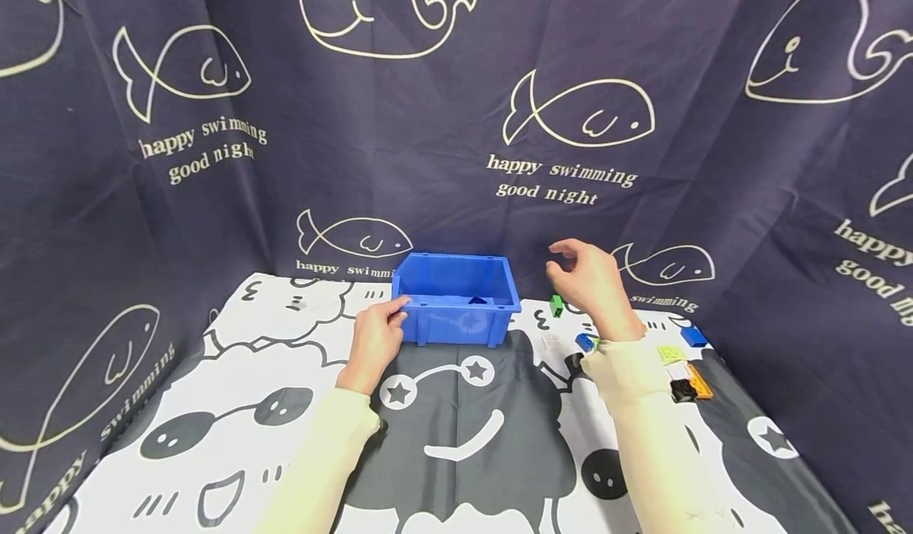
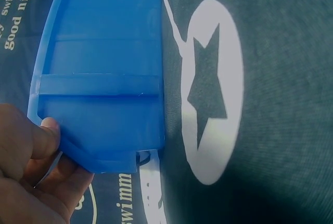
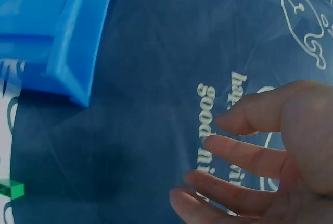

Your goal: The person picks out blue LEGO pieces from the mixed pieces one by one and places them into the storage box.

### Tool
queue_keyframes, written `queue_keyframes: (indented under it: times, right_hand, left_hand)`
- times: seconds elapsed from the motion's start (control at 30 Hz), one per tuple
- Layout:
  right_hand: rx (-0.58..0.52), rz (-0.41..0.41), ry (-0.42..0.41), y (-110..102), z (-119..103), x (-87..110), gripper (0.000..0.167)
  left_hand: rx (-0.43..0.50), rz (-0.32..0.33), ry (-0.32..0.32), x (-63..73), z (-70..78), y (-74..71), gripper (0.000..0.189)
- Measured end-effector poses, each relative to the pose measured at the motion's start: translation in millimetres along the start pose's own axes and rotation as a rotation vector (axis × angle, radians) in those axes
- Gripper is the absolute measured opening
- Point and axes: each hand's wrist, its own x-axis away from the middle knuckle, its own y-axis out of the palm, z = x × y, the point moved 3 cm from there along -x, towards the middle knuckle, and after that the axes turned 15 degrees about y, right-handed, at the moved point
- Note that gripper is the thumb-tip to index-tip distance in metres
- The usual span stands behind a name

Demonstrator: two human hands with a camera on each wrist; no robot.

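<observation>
A blue plastic storage bin [image 1: 456, 324] stands at the back of the table, with a small dark blue piece [image 1: 477, 301] visible inside. My left hand [image 1: 376, 342] pinches the bin's left rim; in the left wrist view the thumb lies on one side of the wall and the fingers on the other. To the right of the bin, my right hand [image 1: 594, 287] hovers in the air, its fingers loosely bent and holding nothing. Just below it sits a green toy brick [image 1: 556, 306], also seen at the left edge of the right wrist view.
Right of the bin lie a blue brick [image 1: 586, 342], partly behind the right arm, and a farther blue brick [image 1: 693, 337]. A yellow-green piece [image 1: 671, 353], an orange piece [image 1: 700, 382] and a black piece [image 1: 682, 390] cluster nearby. A dark printed curtain [image 1: 442, 162] hangs behind the table.
</observation>
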Motion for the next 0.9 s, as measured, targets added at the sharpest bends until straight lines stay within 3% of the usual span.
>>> queue_keyframes:
  times: [0.33,0.63,0.9]
  right_hand:
    - [0.000,0.012,0.075,6.0,39.2,0.4,0.042]
    - [0.025,-0.020,0.130,20.1,77.7,-1.6,0.052]
    - [0.061,-0.090,0.151,35.9,96.2,-11.2,0.054]
  left_hand:
    - [0.001,-0.006,-0.003,0.6,-0.8,-1.9,0.031]
    - [0.006,-0.006,-0.012,-0.5,0.9,-0.4,0.031]
    - [0.001,0.006,0.001,-1.4,1.0,-0.8,0.030]
